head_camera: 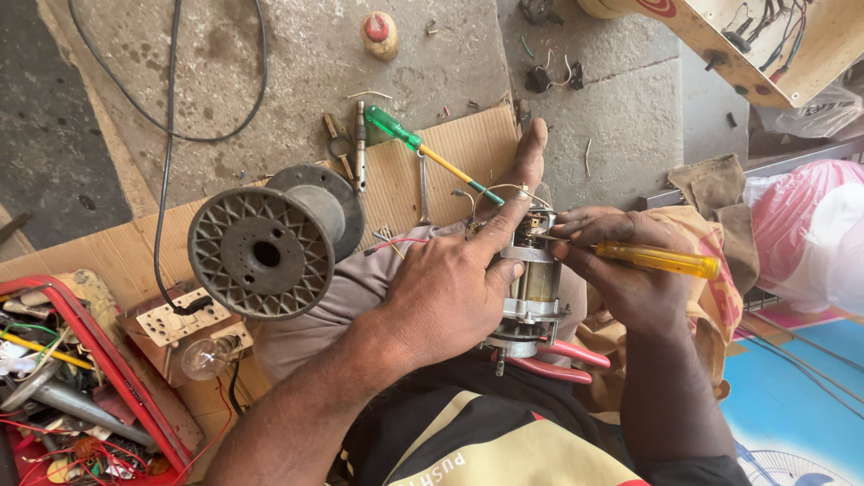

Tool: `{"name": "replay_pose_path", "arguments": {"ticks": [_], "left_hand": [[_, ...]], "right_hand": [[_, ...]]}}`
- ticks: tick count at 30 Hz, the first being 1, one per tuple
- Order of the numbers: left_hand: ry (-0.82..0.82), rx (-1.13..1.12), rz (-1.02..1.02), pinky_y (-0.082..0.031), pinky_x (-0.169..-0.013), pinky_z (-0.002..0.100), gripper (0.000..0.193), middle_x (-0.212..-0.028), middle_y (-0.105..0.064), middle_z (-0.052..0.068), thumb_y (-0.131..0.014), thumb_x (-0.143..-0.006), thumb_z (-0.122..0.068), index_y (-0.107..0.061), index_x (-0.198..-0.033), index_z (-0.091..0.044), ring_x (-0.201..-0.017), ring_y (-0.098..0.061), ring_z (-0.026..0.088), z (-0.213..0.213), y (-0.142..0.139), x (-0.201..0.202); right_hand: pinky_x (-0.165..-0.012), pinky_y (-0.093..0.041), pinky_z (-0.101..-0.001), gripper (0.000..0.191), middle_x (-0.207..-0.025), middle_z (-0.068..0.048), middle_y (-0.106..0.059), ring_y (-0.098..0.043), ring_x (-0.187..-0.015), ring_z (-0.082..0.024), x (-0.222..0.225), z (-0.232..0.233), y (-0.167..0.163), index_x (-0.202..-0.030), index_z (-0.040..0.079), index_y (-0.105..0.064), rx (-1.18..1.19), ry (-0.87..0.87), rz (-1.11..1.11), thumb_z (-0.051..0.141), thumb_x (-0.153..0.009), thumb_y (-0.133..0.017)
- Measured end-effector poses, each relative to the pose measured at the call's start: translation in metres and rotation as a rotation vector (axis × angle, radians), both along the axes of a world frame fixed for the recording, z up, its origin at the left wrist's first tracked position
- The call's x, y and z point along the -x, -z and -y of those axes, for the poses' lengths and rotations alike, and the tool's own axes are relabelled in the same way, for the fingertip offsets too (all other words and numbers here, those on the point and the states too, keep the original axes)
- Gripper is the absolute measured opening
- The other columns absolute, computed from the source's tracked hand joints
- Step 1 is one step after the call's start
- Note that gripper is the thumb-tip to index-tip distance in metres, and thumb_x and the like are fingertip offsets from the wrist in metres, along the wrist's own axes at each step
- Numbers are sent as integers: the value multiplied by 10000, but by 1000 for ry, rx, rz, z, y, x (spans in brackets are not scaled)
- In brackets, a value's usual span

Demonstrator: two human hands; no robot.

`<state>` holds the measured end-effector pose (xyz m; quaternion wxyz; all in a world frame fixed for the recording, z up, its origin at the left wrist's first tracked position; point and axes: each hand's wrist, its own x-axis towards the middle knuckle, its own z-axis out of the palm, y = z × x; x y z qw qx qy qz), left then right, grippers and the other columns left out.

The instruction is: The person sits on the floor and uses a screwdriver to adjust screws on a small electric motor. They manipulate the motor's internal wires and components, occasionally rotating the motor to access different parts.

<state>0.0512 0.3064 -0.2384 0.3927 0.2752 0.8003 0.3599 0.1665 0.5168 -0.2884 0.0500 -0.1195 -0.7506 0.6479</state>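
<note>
Steel and copper, that's how I read the small electric motor (533, 279) on my lap; dense, stiff and heavy for its size, the fine wires on top fragile, so its laminated middle is the place to grip. My left hand (447, 290) wraps that body, forefinger up; my right hand (619, 270) is closed round one yellow-handled screwdriver (657, 260), tip at the motor's top. Count: one motor, two screwdrivers with the green-handled screwdriver (430, 151) on the cardboard (468, 144), one pair of red-handled pliers (558, 360) beneath, one empty grey spool (274, 238), one bulb (205, 357).

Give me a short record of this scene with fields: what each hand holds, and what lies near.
left hand: grips the small electric motor, index finger on its top
right hand: holds a yellow-handled screwdriver, tip at the motor's top
under motor: red-handled pliers
on cardboard: green-handled screwdriver, grey empty spool
lower left: red tray of wires, light bulb
</note>
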Motion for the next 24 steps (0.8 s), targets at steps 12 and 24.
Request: {"name": "replay_pose_path", "arguments": {"ticks": [12, 24], "left_hand": [[-41, -22, 82, -543, -817, 548, 645, -895, -750, 218, -663, -911, -225, -447, -1517, -168, -848, -726, 429, -1, -5, 11], [-168, -51, 66, -564, -707, 521, 323, -820, -750, 181, -571, -1000, -208, -598, -1321, -181, -805, -737, 398, 8, 9, 8]], "right_hand": [[-932, -617, -332, 212, -1054, -130, -756, -746, -1040, -215, 6, 6, -6, -971, -4, -679, -127, -24, -21, -68, -830, -823], [-941, -622, -331, 194, -1046, -102, -771, -760, -1130, -245, 24, 23, -19, -944, 47, -687, -298, -111, -66, -5, -830, -834]]}}
